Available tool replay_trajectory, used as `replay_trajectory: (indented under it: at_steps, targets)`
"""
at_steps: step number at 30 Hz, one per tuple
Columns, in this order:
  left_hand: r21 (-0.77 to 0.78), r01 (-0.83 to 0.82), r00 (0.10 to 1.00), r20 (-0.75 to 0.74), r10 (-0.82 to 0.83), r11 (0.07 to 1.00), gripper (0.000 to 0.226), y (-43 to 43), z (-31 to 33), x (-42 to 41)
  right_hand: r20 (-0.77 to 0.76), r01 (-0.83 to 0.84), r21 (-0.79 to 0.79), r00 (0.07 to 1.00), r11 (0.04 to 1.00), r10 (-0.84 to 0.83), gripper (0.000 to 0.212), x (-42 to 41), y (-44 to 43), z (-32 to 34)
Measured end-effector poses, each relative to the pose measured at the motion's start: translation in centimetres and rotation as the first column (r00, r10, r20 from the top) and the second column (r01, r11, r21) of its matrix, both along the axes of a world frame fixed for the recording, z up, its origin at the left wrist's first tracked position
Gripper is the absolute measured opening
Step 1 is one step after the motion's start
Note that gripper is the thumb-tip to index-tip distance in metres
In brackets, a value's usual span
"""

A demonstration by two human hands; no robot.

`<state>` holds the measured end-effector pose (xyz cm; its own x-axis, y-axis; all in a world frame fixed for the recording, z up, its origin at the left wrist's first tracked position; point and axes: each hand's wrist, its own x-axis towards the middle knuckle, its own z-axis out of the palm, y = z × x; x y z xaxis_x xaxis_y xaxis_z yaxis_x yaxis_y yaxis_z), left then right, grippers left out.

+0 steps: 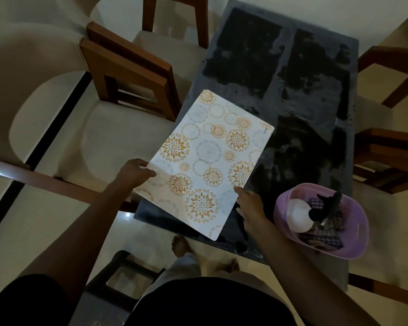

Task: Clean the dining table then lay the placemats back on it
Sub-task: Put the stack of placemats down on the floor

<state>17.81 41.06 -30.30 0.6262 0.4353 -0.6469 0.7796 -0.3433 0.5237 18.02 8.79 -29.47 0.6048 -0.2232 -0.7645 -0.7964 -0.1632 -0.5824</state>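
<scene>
1. Although a small dark word is printed by the far right corner of the white rectangular placemat with orange and grey flower circles (205, 161), the head view shows it too small to read surely.
2. The placemat sits at an angle over the near left corner of the dark glass dining table (316, 114); whether it lies flat cannot be told.
3. The left hand (134, 172) pinches the mat's left edge with curled fingers.
4. The right hand (250, 205) has nearly straight fingers, its fingertips touching the mat's right edge.
5. Dim light hides detail; the tabletop shows a cloudy grey film with darker rectangular patches.
6. Just beside the right hand stands a round lilac plastic basin (353, 243), holding a white rounded object (298, 216), a checked cloth (323, 238) and a black nozzle-like piece (325, 205), hard to make out.
7. Brown wooden chairs with cream seats (127, 67) stand around the table, partly cut off.
8. A bare foot (180, 245) shows below the glass.
</scene>
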Motion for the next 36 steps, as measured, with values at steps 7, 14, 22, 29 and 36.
replay_trajectory:
  at_steps: [7, 14, 22, 29, 36]
  targets:
    - [-0.246, 0.071, 0.987, 0.159, -0.032, 0.967, 0.038, -0.1, 2.5, -0.4, -0.017, 0.015, 0.038, 1.0, 0.999, -0.015, 0.038, 0.2, -0.8, -0.1]
    - [-0.455, -0.025, 0.935, 0.304, 0.181, 0.89, 0.05, -1.6, 6.6, -3.9, 0.058, -0.03, 0.153, 0.998, 0.988, 0.021, 0.024, -1.4, -1.6, 0.7]
    - [-0.494, -0.151, 0.843, 0.388, 0.373, 0.856, 0.052, -5.7, 10.3, -13.5, 0.098, -0.056, 0.299, 0.995, 0.953, 0.027, 0.035, -3.2, -4.3, 2.0]
    - [-0.467, -0.371, 0.675, 0.458, 0.579, 0.802, 0.049, -9.5, 11.6, -27.2, 0.144, -0.273, 0.386, 0.961, 0.881, 0.234, 0.036, -6.1, -3.3, 4.4]
    - [-0.413, -0.638, 0.494, 0.428, 0.757, 0.65, 0.05, -12.5, 10.3, -42.9, 0.227, -0.574, 0.341, 0.819, 0.744, 0.527, 0.038, -14.6, 1.8, 4.3]
